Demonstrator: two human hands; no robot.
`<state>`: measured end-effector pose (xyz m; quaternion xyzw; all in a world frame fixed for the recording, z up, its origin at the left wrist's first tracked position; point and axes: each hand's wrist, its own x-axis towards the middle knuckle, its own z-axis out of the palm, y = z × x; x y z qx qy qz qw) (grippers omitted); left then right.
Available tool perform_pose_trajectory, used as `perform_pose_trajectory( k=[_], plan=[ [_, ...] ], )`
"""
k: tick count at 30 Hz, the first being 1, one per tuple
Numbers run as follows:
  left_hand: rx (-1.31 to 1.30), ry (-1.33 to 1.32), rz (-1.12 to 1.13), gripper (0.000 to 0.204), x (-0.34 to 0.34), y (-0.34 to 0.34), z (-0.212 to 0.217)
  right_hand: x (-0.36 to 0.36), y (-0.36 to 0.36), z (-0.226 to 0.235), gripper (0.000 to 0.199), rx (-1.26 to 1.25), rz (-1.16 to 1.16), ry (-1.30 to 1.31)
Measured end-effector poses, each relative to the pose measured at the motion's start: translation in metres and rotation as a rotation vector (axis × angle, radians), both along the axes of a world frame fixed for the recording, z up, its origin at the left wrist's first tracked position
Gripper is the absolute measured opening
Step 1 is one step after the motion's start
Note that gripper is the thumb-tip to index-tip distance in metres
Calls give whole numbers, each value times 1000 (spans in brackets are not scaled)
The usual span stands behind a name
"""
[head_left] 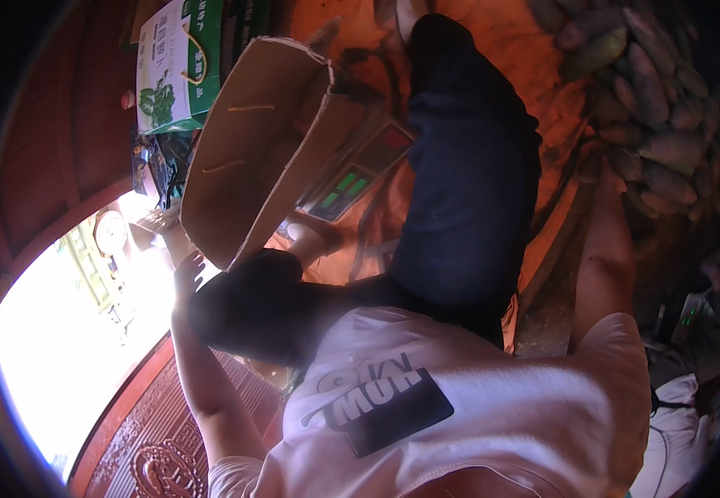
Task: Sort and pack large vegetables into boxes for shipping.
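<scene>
My right hand (606, 173) reaches to the near left edge of a large pile of long root vegetables (667, 149), purplish-brown with a few greenish ones. It touches the pile, but its fingers are dim and blend into the vegetables, so its grip is unclear. My left hand (189, 270) is beside the lower corner of an open brown cardboard box (244, 158), next to my knee. Its fingers look apart and hold nothing that I can see. The box stands tilted, with cord handles showing on its inner wall. Behind it, a scale (345, 192) shows lit green digits.
A green and white carton (179, 70) with a cord handle stands at the far left. Orange sheeting (493, 50) covers the ground around my legs. At the right edge is another person (683, 407) near a second lit display (692, 311). A carved reddish panel (161, 432) lies lower left.
</scene>
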<state>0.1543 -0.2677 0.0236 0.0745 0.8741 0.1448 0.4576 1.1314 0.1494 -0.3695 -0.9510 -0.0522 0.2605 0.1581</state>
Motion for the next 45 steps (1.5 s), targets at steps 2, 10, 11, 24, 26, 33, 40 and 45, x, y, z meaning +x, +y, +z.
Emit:
perform_pose_trajectory(
  k=[2, 10, 11, 24, 26, 33, 40, 45],
  plan=[
    [30, -28, -54, 48, -11, -4, -10, -1, 9, 0, 125, 62, 7, -13],
    [117, -2, 30, 42, -4, -6, -14, 0, -21, 15, 132, -215, 313, -121],
    [105, 7, -44, 45, -10, -7, -8, -6, -36, 14, 131, -215, 370, -115],
    [152, 27, -177, 45, -5, -3, 12, -99, -313, 51, 138, -298, 612, 179],
    [242, -43, -155, 45, -15, 0, 6, -97, -336, 24, 138, -322, 554, 174],
    [244, 34, -185, 45, 15, -1, 25, -136, -293, 57, 136, -295, 207, 154],
    [447, 654, -750, 35, -2, 27, 50, -123, -219, 131, 123, -93, 510, 4],
    [532, 551, -659, 40, 23, 84, 101, -147, -119, 234, 122, 201, 880, -142]
  ],
)
